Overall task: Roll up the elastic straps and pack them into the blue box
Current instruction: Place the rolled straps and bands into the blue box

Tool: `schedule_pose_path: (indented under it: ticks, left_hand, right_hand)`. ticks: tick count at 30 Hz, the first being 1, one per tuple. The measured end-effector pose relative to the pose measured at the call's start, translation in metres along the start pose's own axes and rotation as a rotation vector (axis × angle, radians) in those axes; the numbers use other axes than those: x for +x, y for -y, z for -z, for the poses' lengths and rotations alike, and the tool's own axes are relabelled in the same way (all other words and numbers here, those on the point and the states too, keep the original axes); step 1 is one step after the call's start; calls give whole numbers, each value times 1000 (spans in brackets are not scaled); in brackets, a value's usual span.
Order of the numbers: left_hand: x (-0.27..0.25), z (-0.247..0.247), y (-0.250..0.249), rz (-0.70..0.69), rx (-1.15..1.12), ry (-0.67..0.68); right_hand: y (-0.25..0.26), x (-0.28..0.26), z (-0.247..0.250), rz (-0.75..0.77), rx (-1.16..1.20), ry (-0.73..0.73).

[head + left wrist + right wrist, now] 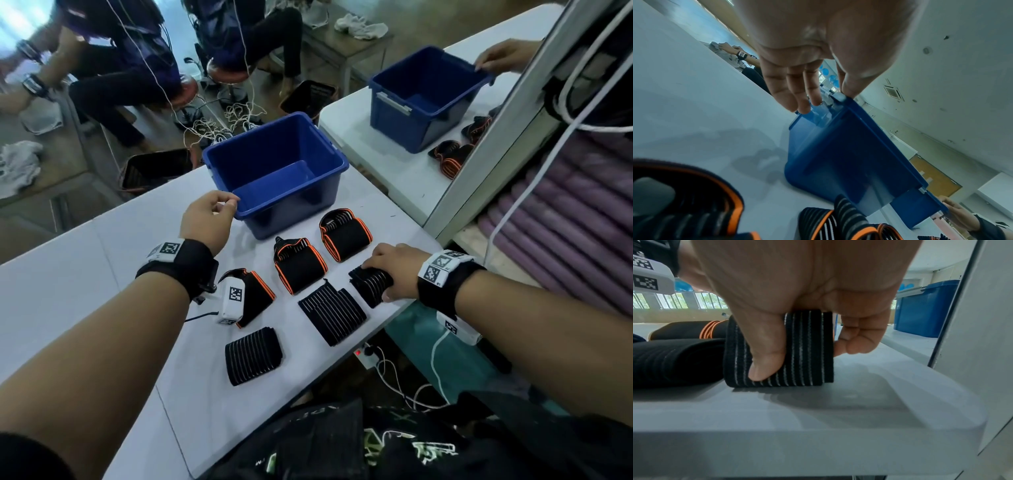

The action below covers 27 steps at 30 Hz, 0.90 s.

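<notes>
The empty blue box (pixel 294 209) stands on the white table (pixel 85 274). My left hand (pixel 227 205) holds its near-left corner; in the left wrist view the thumb lies on the rim and the fingers (pixel 799 104) on the outer wall of the box (pixel 849 154). My right hand (pixel 387 274) grips a folded black striped strap (pixel 371 286) at the table's right edge, thumb on one side and fingers on the other (pixel 800 361). The strap (pixel 807 345) still touches the table. Two more striped straps (pixel 332 313) (pixel 253 354) lie flat.
Three orange-edged black straps (pixel 344 233) (pixel 298 262) (pixel 257 294) lie in a row before the box. A mirror panel (pixel 428 120) at the right reflects the box and straps. The table's front-right edge (pixel 818 426) is close to my right hand. People sit on stools beyond the table.
</notes>
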<state>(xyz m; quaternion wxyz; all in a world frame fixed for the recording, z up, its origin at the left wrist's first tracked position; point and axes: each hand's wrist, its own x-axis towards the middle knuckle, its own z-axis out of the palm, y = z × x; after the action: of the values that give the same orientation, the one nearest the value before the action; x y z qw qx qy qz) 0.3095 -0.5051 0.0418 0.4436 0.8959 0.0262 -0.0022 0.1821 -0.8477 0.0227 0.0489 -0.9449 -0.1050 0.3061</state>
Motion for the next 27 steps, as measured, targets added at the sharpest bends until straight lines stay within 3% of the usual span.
schedule_pose_path:
  ticks: [17, 27]
  left_hand:
    - [0, 0, 5, -24, -65, 18]
    - [-1, -2, 6, -30, -89, 15]
  right_hand:
    - [16, 12, 2, -94, 24, -41]
    - [13, 6, 3, -178, 266, -44]
